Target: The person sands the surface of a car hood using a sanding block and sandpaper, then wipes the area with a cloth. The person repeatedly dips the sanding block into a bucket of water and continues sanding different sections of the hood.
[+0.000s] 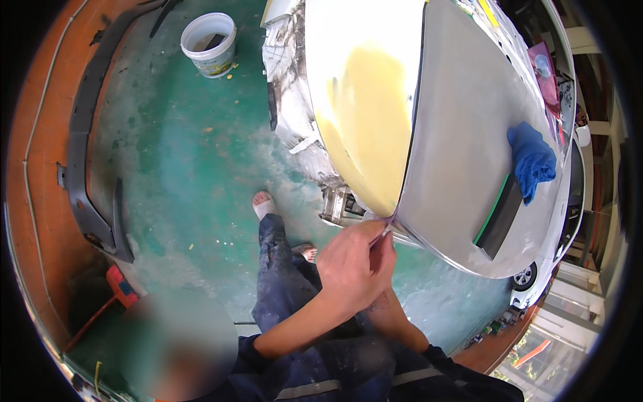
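Observation:
Both my hands meet at the front corner where a fender and a grey hood come together. My left hand [345, 264] is closed in a pinch, its fingertips by the seam. Close against it, my right hand [383, 256] is closed too, partly hidden behind the left. A small purplish edge shows at the fingertips, too little to name. The white fender [362, 27] carries a broad yellow filler patch [375, 100]. On the dull grey hood [462, 134] lie a black sanding block [499, 218] with a green edge and a crumpled blue cloth [532, 161].
A white bucket [191, 50] with a dark piece inside stands on the green floor [181, 181]. A dark bumper [80, 134] lies along the orange wall at left, near a red broom [120, 288]. Behind the hood, a white car [536, 281] is parked. Exposed metal parts [340, 204] sit below the fender.

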A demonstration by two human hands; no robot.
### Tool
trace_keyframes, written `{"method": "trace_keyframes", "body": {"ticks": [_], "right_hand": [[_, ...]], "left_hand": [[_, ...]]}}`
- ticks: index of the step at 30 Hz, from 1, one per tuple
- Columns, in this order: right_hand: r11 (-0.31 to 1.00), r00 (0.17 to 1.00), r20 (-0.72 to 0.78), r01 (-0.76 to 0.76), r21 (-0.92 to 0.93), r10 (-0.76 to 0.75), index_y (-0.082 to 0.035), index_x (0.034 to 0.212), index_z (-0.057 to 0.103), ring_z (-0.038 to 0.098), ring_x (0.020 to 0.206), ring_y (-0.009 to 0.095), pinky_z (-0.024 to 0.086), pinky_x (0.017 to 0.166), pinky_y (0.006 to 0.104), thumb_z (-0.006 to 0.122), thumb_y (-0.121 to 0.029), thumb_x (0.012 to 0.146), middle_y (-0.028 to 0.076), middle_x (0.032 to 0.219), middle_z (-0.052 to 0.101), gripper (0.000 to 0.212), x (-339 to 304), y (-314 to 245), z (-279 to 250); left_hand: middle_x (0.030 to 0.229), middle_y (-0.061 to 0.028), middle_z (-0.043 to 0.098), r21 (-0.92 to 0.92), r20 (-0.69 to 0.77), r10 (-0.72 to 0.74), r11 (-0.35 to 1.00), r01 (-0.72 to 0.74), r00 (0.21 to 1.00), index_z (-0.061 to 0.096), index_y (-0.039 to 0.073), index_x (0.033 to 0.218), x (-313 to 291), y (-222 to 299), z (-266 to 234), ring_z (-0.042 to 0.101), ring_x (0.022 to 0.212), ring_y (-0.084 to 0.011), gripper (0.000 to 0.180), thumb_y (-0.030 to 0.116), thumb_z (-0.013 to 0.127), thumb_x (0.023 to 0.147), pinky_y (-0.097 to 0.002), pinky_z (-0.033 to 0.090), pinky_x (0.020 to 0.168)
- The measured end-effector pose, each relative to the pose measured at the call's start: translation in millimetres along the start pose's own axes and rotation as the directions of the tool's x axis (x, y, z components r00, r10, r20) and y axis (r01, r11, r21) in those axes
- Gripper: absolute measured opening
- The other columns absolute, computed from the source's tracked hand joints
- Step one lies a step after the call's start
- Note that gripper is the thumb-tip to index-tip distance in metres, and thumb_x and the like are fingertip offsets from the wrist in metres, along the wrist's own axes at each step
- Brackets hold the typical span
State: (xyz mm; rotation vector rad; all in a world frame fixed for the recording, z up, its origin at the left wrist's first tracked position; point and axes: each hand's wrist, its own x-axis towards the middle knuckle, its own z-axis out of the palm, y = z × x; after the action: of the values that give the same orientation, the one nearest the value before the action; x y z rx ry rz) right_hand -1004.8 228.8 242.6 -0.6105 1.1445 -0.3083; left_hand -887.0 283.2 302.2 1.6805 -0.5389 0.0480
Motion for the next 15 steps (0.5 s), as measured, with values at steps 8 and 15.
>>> {"method": "trace_keyframes", "body": {"ticks": [8, 15], "right_hand": [[0.679, 0.79, 0.031, 0.546, -0.491, -0.613, 0.002, 0.121, 0.066, 0.064, 0.09, 0.015, 0.052, 0.082, 0.0295, 0.059, -0.019, 0.109, 0.01, 0.109, 0.07, 0.026, -38.5, -13.4, 32.2], [-0.486, 0.125, 0.623, 0.515, -0.706, -0.772, -0.002, 0.124, 0.075, 0.061, 0.102, 0.031, 0.046, 0.094, 0.0443, 0.076, -0.005, 0.087, 0.01, 0.114, 0.068, 0.036, -50.0, -62.5, 63.0]], "left_hand": [[0.099, -0.0155, 0.078, -0.016, -0.007, 0.11, 0.994, -0.11, 0.994, 0.072, -0.001, 0.111, -8.5, -10.9, -8.0, 0.076, 0.082, -0.0302, 0.034, -0.008, 0.08, 0.079, -0.0354, 0.062, 0.074], [0.107, -0.0176, 0.077, -0.112, 0.028, 0.095, 0.99, -0.091, 0.995, 0.072, -0.002, 0.116, -12.6, -15.9, -8.6, 0.076, 0.092, -0.0326, 0.041, -0.014, 0.077, 0.076, -0.0372, 0.061, 0.08]]}}
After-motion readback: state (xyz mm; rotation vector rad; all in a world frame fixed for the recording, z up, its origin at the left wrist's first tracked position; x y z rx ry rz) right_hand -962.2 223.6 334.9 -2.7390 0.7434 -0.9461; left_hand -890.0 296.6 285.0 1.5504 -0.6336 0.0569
